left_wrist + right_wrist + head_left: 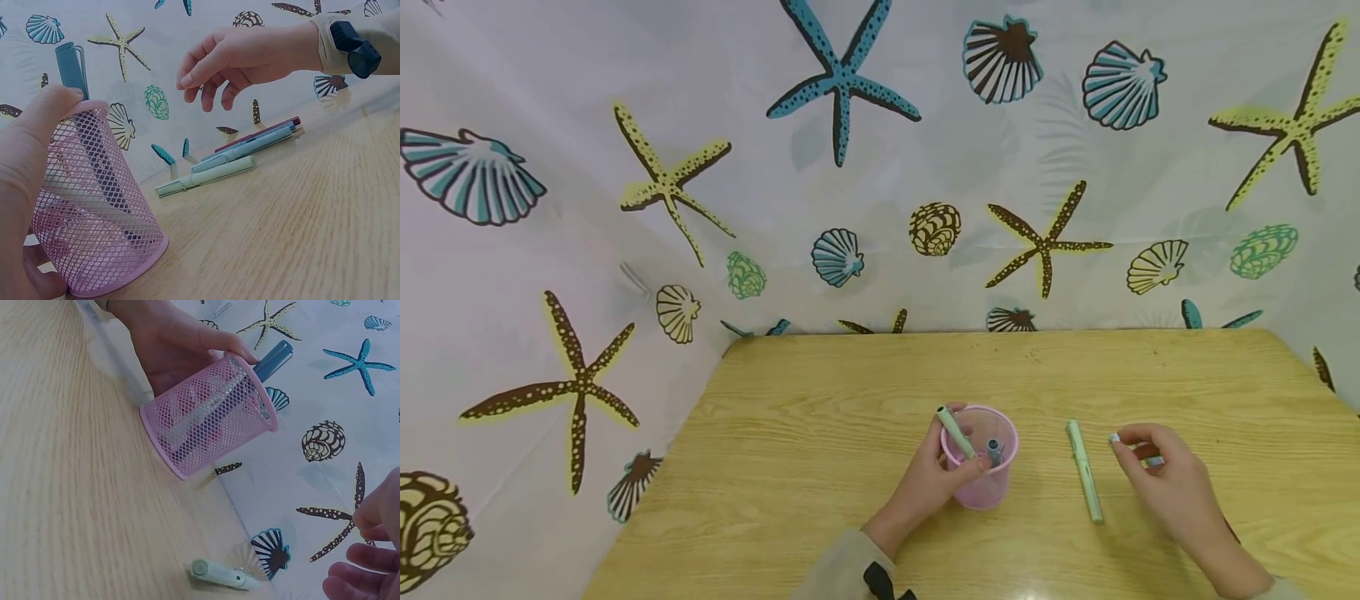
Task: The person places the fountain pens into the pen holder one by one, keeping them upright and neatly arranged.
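My left hand [928, 475] grips a pink mesh pen holder [985, 492], fingers on the far side and thumb by the rim. Inside lean a light green pen [955, 432] and a dark teal pen [72, 69]. To the right, my right hand [1172, 479] hovers over the pens on the table, fingers loosely bent and nothing visible between them. A light green pen [1086, 473] lies left of that hand. In the left wrist view, blue pens [250, 147] and a dark red pen [278, 127] lie beside it; the right hand mostly covers them in the head view.
The wooden table [820, 400] runs back to a cloth [895, 167] printed with starfish and shells, which also hangs along the left side. A black device [356, 50] is strapped on the right wrist.
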A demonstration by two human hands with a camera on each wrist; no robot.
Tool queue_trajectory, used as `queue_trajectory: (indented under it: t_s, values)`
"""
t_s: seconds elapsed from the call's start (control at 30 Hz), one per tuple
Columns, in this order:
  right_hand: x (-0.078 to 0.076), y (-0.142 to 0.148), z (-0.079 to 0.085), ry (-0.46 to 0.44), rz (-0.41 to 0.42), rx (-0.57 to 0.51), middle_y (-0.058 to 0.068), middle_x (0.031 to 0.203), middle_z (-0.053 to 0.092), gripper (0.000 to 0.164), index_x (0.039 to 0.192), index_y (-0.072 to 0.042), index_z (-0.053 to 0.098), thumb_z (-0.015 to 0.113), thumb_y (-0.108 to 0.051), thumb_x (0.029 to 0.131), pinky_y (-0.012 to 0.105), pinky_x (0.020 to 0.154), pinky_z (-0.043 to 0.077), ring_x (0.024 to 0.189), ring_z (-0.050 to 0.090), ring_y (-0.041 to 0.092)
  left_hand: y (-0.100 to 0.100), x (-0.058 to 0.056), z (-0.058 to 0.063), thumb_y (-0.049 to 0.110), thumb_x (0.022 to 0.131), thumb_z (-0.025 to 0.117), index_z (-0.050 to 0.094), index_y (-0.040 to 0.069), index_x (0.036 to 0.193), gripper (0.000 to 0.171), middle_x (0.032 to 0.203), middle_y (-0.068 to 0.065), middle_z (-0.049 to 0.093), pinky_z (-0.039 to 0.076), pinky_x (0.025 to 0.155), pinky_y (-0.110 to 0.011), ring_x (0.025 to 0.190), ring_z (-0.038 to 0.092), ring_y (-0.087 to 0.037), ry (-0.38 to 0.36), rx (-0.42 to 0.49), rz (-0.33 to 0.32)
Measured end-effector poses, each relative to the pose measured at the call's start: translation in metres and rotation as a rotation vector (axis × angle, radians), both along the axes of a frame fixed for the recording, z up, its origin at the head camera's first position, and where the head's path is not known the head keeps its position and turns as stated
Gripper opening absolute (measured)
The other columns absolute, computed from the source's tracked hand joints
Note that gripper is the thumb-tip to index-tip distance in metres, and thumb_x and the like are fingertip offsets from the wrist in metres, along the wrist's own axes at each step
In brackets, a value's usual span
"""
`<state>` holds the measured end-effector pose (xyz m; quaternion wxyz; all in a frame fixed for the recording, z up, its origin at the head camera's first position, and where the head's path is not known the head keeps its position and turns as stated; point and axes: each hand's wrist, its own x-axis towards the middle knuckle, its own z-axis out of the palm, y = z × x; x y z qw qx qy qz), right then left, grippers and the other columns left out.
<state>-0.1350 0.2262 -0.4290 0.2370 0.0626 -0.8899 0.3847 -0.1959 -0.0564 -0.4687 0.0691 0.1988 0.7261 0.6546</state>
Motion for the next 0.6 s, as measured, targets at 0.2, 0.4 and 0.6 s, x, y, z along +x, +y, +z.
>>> queue_trajectory:
  t_s: [0.2,0.4,0.6]
  values:
    - [-0.001,0.014,-0.003,0.032,-0.027,0.006,0.007,0.091,0.064,0.014,0.1,-0.002,0.061,0.062,-0.01,0.089,0.014,0.058,0.046,0.076,0.051,-0.006,0.0,0.004,0.008,0.024,0.084,0.069,0.031,0.023,0.14,0.068,0.132,-0.012,0.044,0.039,0.095,-0.05,0.122,0.043,-0.03,-0.018,0.013,-0.008]
    - [0.001,0.026,-0.002,0.03,-0.078,-0.003,0.01,0.09,0.064,0.017,0.101,-0.001,0.06,0.063,-0.013,0.089,0.009,0.059,0.043,0.075,0.049,-0.008,0.0,0.012,0.023,0.022,0.085,0.067,0.03,0.015,0.14,0.067,0.132,-0.019,0.043,0.038,0.096,-0.052,0.123,0.041,-0.037,-0.001,0.01,-0.026]
    - [0.002,0.037,-0.003,0.026,-0.094,0.006,0.009,0.087,0.063,0.016,0.101,-0.001,0.061,0.063,-0.012,0.089,0.008,0.059,0.041,0.075,0.047,-0.009,0.001,0.003,0.006,0.025,0.085,0.068,0.031,0.026,0.139,0.065,0.131,-0.014,0.044,0.036,0.097,-0.053,0.122,0.042,-0.031,0.007,0.011,-0.017]
